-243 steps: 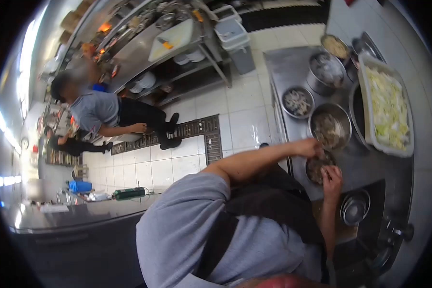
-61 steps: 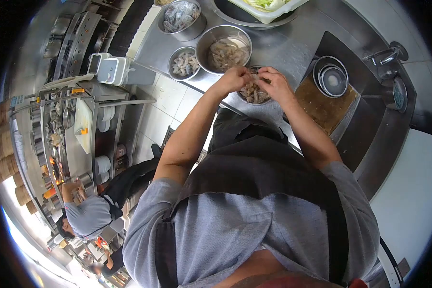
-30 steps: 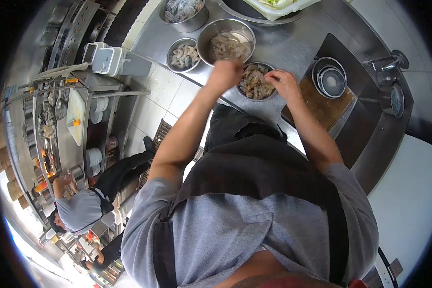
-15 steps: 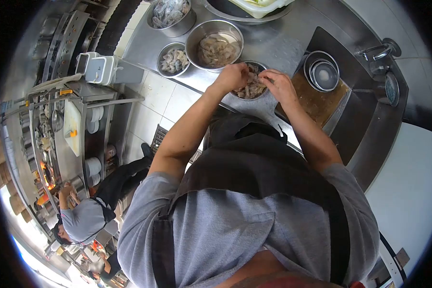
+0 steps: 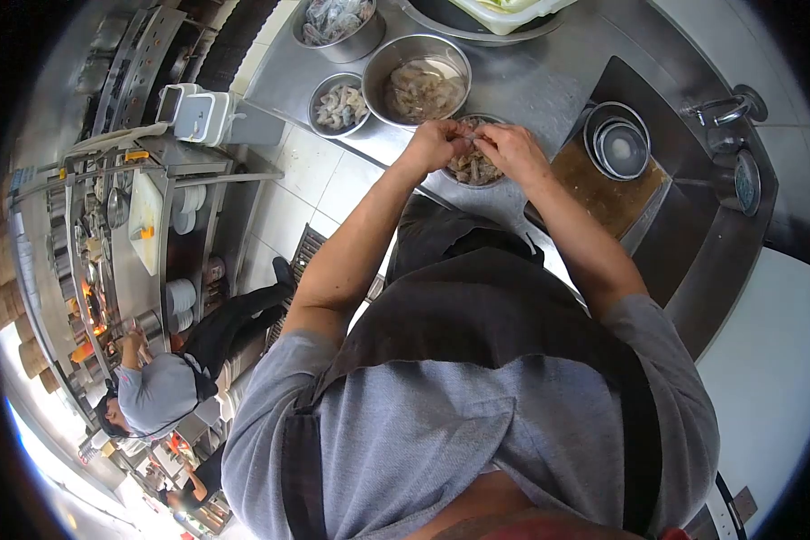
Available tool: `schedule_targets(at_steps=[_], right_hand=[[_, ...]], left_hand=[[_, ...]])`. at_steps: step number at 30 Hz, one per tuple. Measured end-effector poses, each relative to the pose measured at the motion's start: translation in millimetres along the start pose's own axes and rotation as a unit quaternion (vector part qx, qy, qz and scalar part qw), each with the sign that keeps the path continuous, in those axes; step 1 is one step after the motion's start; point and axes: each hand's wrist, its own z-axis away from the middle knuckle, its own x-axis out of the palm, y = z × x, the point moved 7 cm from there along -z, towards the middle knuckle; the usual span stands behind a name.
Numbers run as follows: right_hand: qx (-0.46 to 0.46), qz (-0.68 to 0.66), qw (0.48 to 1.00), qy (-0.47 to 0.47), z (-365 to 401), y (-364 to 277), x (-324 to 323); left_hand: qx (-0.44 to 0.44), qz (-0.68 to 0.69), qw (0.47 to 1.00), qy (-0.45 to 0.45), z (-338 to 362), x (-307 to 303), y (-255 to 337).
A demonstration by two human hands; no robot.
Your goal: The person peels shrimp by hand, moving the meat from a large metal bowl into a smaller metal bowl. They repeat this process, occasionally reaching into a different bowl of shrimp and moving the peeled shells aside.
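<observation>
Bright, even light; white glare burns out the lower left edge and the counter (image 5: 540, 76) gleams. Shadows are faint. Left hand (image 5: 436, 144) and right hand (image 5: 513, 148) are sharp. Fisheye bends the edges into a black rim

The left hand (image 5: 434, 144) and right hand (image 5: 511, 149) cover the far rim of the shrimp bowl (image 5: 480, 185). What they pinch above it is too small to tell.

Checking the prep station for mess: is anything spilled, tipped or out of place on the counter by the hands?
Nothing stands out. The left hand and right hand meet over the shrimp bowl, seemingly pinching one shrimp. The neighbouring bowls stand upright on the steel counter, and no spill is visible.
</observation>
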Motion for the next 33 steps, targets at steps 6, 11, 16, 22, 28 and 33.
schedule_targets(at_steps=[6,11,16,22,28,33], right_hand=[[-0.021,0.040,0.999,0.012,4.0,-4.4,0.2],[-0.018,0.001,1.000,0.026,3.6,5.5,5.3],[0.037,-0.101,0.994,0.025,5.2,17.1,4.4],[0.139,-0.162,0.977,-0.015,7.0,51.1,23.5],[0.086,-0.046,0.995,-0.011,0.0,38.9,12.1],[0.034,-0.121,0.992,0.012,-0.1,15.9,5.6]], left_hand=[[0.016,-0.166,0.986,0.007,0.2,-2.1,9.3],[0.034,-0.174,0.984,0.013,-1.8,0.8,6.5],[0.029,-0.088,0.996,0.007,0.0,1.8,-0.8],[0.016,-0.085,0.996,0.016,6.4,-5.9,1.0],[0.007,-0.073,0.997,0.019,5.8,-9.9,2.0],[-0.005,-0.040,0.999,0.005,5.5,-9.8,6.0]])
